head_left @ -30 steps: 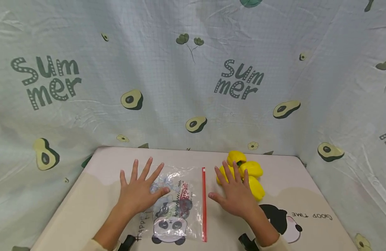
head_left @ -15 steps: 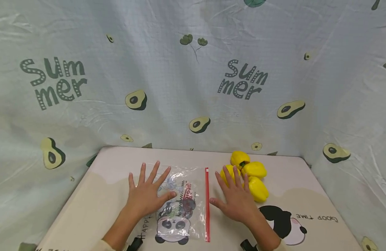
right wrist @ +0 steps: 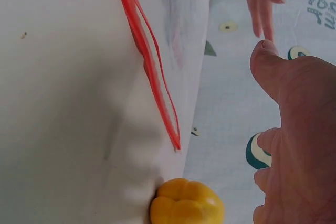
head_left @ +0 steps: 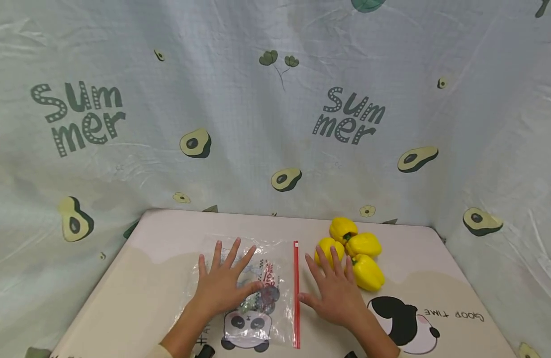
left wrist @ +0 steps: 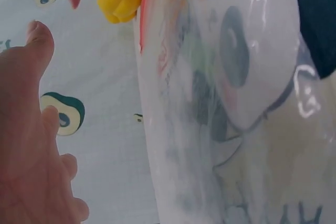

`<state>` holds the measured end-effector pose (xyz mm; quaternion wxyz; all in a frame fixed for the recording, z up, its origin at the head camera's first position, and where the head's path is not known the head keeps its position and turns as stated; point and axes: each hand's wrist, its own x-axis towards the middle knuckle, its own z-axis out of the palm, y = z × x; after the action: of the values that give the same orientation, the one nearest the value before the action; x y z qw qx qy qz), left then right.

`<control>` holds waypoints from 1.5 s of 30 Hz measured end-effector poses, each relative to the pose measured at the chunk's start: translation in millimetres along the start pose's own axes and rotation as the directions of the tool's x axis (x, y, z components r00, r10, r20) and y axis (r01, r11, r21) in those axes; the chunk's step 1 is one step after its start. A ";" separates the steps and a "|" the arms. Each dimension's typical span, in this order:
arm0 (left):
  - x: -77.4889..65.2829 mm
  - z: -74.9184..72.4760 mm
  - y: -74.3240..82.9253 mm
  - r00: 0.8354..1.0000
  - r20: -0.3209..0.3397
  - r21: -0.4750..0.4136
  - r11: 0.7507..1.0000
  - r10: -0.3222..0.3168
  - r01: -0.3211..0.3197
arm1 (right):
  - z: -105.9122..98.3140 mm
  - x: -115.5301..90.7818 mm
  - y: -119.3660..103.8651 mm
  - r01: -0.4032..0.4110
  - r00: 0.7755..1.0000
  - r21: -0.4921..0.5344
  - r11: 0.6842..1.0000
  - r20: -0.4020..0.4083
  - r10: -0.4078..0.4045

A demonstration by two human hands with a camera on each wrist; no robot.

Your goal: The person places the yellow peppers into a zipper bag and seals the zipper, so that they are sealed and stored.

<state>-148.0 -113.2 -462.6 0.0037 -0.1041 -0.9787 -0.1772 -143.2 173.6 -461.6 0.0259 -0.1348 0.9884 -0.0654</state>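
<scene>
Hovering empty, fingers [head_left: 232, 253] spread, left hand [head_left: 218, 291] above a bag [head_left: 277, 278] and right hand [head_left: 339, 297] near 4 peppers [head_left: 364, 245] seem at the ready, any grasp calling for descent.

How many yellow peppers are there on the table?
4, in one cluster: a far pepper, a near pepper, and between them a left pepper, partly behind the right hand, and a right pepper. Another hidden one seems unlikely.

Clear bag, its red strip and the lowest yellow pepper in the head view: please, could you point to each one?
Clear bag [head_left: 261, 304], head view: transparent plastic near its middle.
Red strip [head_left: 296, 294], head view: halfway along its length.
Lowest yellow pepper [head_left: 368, 273], head view: middle of its side.
</scene>
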 end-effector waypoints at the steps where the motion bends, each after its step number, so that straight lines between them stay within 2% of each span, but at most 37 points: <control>1: 0.0 1.4 1.1 1.000 0.009 -0.005 1.000 0.002 -0.002 | 0.7 -0.9 0.1 0.000 1.000 0.004 1.000 0.004 0.000; 12: 6.3 15.5 11.4 0.999 0.047 0.031 0.999 0.010 -0.012 | 11.0 -3.4 -0.2 0.009 1.000 0.044 0.999 0.026 -0.010; 18: 8.7 23.0 15.5 0.998 0.052 0.011 1.000 0.026 -0.027 | 14.6 -4.3 -2.1 0.024 0.999 0.073 0.997 0.042 -0.027; 25: 10.5 35.8 17.7 0.994 0.104 0.024 0.999 0.031 -0.034 | 21.4 -5.1 0.7 0.022 0.998 0.060 0.998 0.049 -0.025; 39: 12.1 45.2 17.0 0.989 0.143 0.038 0.999 0.027 -0.032 | 28.0 -6.5 0.9 0.071 0.995 0.116 0.991 0.064 -0.079; 45: 14.3 45.3 19.7 0.981 0.192 0.047 0.999 0.007 -0.017 | 27.9 -5.2 4.2 0.105 0.988 0.144 0.984 0.094 -0.119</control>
<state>-156.6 -76.6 -497.6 -0.0870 -0.1265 -0.9778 -0.1428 -137.4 175.6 -489.5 0.0822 -0.1912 0.9696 -0.1284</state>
